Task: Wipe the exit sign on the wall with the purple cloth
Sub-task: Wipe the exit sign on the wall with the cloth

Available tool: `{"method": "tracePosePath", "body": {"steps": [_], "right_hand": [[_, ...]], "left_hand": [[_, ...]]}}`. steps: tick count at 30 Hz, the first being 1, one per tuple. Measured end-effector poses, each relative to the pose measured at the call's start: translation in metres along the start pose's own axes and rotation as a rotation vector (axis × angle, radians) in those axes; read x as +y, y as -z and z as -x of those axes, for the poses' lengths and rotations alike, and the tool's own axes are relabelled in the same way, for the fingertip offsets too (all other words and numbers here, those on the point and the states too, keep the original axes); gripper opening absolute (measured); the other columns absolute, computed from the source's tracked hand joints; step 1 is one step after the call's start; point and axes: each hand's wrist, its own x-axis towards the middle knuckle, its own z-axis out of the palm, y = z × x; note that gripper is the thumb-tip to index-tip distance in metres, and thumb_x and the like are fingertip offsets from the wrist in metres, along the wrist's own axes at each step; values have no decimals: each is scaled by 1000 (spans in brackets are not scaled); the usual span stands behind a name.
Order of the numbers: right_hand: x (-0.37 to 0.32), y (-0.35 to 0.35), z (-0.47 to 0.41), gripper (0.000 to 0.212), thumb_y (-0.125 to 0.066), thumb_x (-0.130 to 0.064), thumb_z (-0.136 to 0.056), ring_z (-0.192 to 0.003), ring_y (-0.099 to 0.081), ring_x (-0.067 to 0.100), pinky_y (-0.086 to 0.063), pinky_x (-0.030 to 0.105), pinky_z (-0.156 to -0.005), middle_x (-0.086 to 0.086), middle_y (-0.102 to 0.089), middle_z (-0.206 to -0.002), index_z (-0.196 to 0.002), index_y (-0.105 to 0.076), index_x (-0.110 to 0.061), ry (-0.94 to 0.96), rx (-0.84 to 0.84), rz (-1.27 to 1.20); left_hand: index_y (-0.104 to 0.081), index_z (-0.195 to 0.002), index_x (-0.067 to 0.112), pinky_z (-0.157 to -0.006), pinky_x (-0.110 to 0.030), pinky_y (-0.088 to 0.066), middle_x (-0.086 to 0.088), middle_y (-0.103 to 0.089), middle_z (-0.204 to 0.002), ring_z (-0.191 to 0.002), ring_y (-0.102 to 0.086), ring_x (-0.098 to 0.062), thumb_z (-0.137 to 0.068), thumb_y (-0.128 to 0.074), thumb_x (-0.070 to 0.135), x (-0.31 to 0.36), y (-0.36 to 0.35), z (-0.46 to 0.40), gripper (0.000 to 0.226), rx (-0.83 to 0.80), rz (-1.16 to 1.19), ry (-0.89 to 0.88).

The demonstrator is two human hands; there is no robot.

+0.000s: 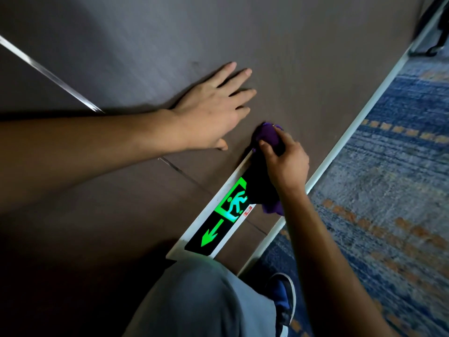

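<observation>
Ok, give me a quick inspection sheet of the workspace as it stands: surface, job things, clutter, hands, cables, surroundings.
Surface: brown wall, thin metal strips across it.
Job's things: lit green exit sign low on the wall; purple cloth on its far end.
Clutter: nothing seen.
Grippers: right hand closed on the cloth; left hand flat on the wall, fingers spread.
Cables: nothing seen.
Surroundings: blue patterned carpet, pale baseboard, knee and shoe below.
</observation>
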Motion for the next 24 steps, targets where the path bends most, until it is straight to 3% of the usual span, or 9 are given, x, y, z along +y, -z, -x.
{"method": "tracePosePath", "body": {"steps": [5,10,18,24], "right_hand": [[7,29,-26,53,-67,-42,-91,-120,-65,23,-50,36,-102,1,-70,-132,-143,-59,-34,-33,87,-59],[5,8,-11,64,-63,-44,-95,-124,-63,29,-48,35,-96,1,-64,-142,-153,-37,-51,-34,-49,0],[-7,-22,50,55,-59,-46,-96,-117,-66,27,-51,35,-84,-12,-47,-156,-148,-44,-54,42,-40,80],[6,-14,72,54,-58,-51,-96,-112,-68,29,-52,35,-80,-14,-52,-152,-148,-45,-53,119,-131,122]], "left_hand": [[-47,-151,16,-127,-58,-7,-11,-28,-167,-157,-10,-42,-80,-67,69,0,4,-6,91,-20,39,21],[-46,-152,15,-128,-58,-5,-11,-26,-168,-158,-8,-42,-81,-68,67,-1,4,-7,91,-48,62,21],[-50,-149,14,-127,-58,-8,-12,-31,-165,-157,-13,-42,-79,-69,68,-1,2,-11,90,-22,39,-8],[-44,-153,17,-128,-57,-7,-9,-26,-168,-158,-9,-40,-81,-64,72,3,4,-27,93,-86,10,-66]]}}
